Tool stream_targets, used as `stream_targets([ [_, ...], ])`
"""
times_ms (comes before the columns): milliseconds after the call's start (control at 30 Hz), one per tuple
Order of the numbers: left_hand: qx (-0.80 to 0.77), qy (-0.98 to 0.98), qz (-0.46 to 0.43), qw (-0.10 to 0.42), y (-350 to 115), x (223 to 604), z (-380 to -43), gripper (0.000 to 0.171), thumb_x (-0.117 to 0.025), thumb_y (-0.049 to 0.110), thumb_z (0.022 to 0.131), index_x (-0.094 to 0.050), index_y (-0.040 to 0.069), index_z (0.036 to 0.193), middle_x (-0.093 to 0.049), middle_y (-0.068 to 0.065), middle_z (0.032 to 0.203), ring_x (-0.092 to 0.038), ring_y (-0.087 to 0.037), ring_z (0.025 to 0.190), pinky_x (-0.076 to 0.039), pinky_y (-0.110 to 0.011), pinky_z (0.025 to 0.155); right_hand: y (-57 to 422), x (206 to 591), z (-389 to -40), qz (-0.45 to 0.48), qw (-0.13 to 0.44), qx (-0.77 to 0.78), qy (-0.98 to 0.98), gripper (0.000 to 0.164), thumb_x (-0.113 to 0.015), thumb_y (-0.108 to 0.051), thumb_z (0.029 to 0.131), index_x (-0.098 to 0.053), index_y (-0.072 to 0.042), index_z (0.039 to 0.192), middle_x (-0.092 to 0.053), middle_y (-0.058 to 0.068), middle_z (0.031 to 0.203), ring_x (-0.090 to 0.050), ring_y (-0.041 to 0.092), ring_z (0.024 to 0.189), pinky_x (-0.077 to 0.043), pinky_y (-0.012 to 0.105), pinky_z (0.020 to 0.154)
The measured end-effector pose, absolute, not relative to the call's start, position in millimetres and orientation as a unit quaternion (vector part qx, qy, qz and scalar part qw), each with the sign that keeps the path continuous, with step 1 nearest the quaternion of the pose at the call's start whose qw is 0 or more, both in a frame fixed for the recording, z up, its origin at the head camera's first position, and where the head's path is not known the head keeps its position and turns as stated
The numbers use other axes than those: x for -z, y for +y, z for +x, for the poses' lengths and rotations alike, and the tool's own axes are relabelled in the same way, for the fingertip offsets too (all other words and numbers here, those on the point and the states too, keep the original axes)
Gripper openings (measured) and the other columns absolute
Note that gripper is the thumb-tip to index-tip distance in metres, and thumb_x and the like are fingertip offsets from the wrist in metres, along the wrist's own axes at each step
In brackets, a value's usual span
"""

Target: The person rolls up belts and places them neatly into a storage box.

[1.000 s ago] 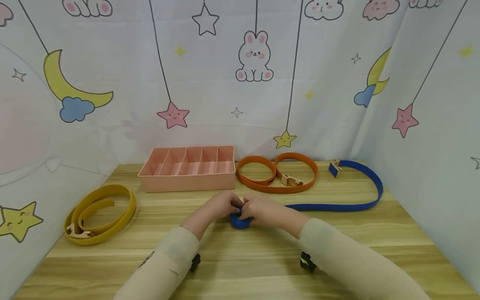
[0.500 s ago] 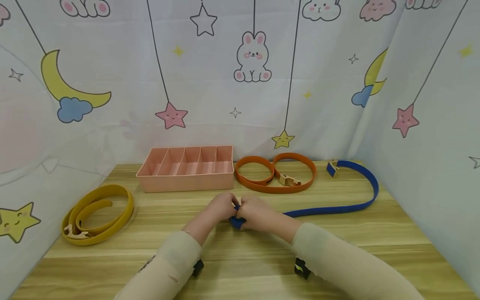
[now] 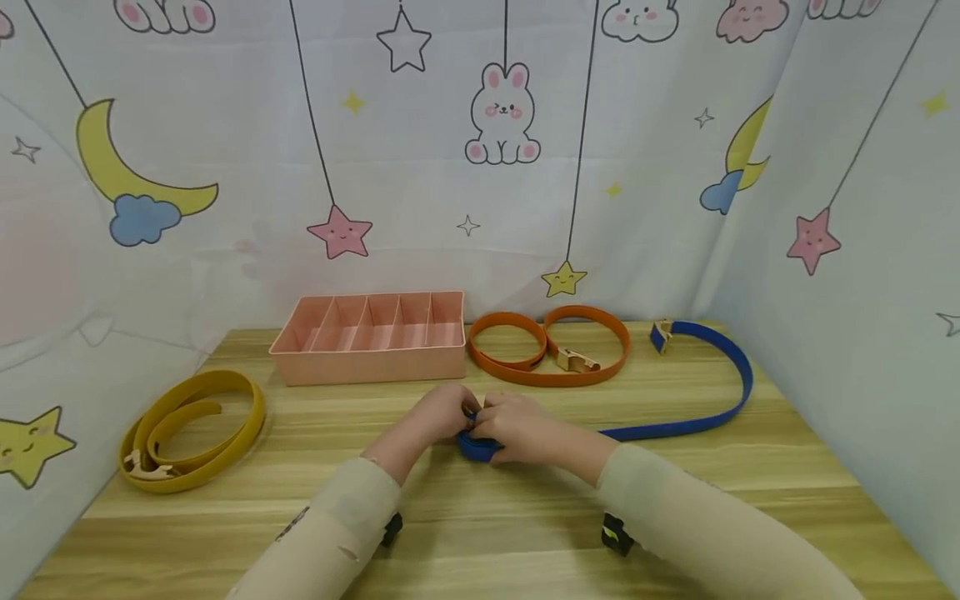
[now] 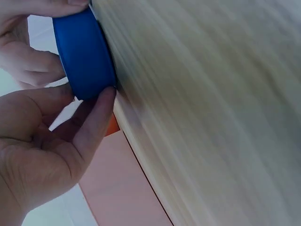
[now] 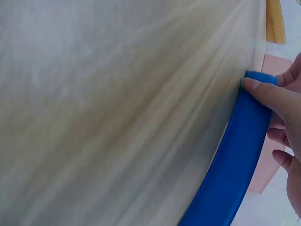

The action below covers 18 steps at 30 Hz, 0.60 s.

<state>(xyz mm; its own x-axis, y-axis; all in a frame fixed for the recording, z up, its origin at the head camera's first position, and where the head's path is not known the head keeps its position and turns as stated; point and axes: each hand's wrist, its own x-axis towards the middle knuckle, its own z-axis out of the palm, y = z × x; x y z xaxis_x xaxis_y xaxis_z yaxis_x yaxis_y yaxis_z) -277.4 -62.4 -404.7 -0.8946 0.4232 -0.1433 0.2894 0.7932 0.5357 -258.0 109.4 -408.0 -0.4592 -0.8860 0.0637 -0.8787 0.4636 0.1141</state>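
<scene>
A blue belt (image 3: 478, 448) is partly wound into a small coil on the wooden table, in front of the person. Its unwound length (image 3: 675, 427) runs right and curves back to a gold buckle (image 3: 663, 332). The left hand (image 3: 442, 410) pinches the coil from the left; in the left wrist view its thumb and a finger are at the lower edge of the coil (image 4: 87, 54). From the other side the right hand (image 3: 525, 429) holds the coil, its thumb pressed on the blue strap (image 5: 235, 150) in the right wrist view. The hands partly hide the coil's centre.
Behind the hands stands a pink box (image 3: 375, 364) with several compartments. An orange belt (image 3: 551, 379) with a gold buckle lies beside it in two loops. A coiled yellow belt (image 3: 251, 429) lies at the left. A printed curtain (image 3: 420, 183) hangs behind the table.
The blue belt's unwound length has been drawn slightly left and now slants toward the coil. Both hands have stayed at the coil, the right one shifting its fingers around it.
</scene>
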Motion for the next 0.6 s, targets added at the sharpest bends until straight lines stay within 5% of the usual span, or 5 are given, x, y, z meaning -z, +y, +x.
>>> stream_targets([
  [133,-0.275,0.924,0.227,0.137,-67,406,-277,0.020,-0.067,-0.001,0.088,-0.076,0.006,0.104,-0.071,-0.005,0.101,-0.064,-0.023,0.100,-0.050,-0.037,0.087,115,406,-262,0.520,0.016,0.013,-0.854,0.040,-0.083,-0.034,0.077,-0.074,-0.020,0.113,-0.067,-0.010,0.112,-0.048,0.010,0.091,-0.040,0.023,0.078],
  [300,-0.279,0.914,0.263,0.133,-69,409,-277,0.020,-0.066,-0.004,0.087,-0.077,0.008,0.099,-0.072,-0.002,0.096,-0.062,-0.017,0.091,-0.049,-0.034,0.084,120,405,-267,0.536,0.013,0.001,-0.844,0.036,-0.084,-0.024,0.077,-0.074,-0.023,0.111,-0.067,-0.014,0.110,-0.049,0.010,0.095,-0.041,0.024,0.081],
  [600,-0.283,0.930,0.208,0.109,-69,412,-278,0.015,-0.071,0.004,0.087,-0.075,0.005,0.102,-0.070,-0.003,0.092,-0.063,-0.017,0.087,-0.051,-0.033,0.079,105,407,-270,0.528,0.029,-0.019,-0.849,0.023,-0.086,-0.019,0.073,-0.079,-0.023,0.094,-0.069,-0.015,0.092,-0.048,0.008,0.080,-0.038,0.019,0.068],
])
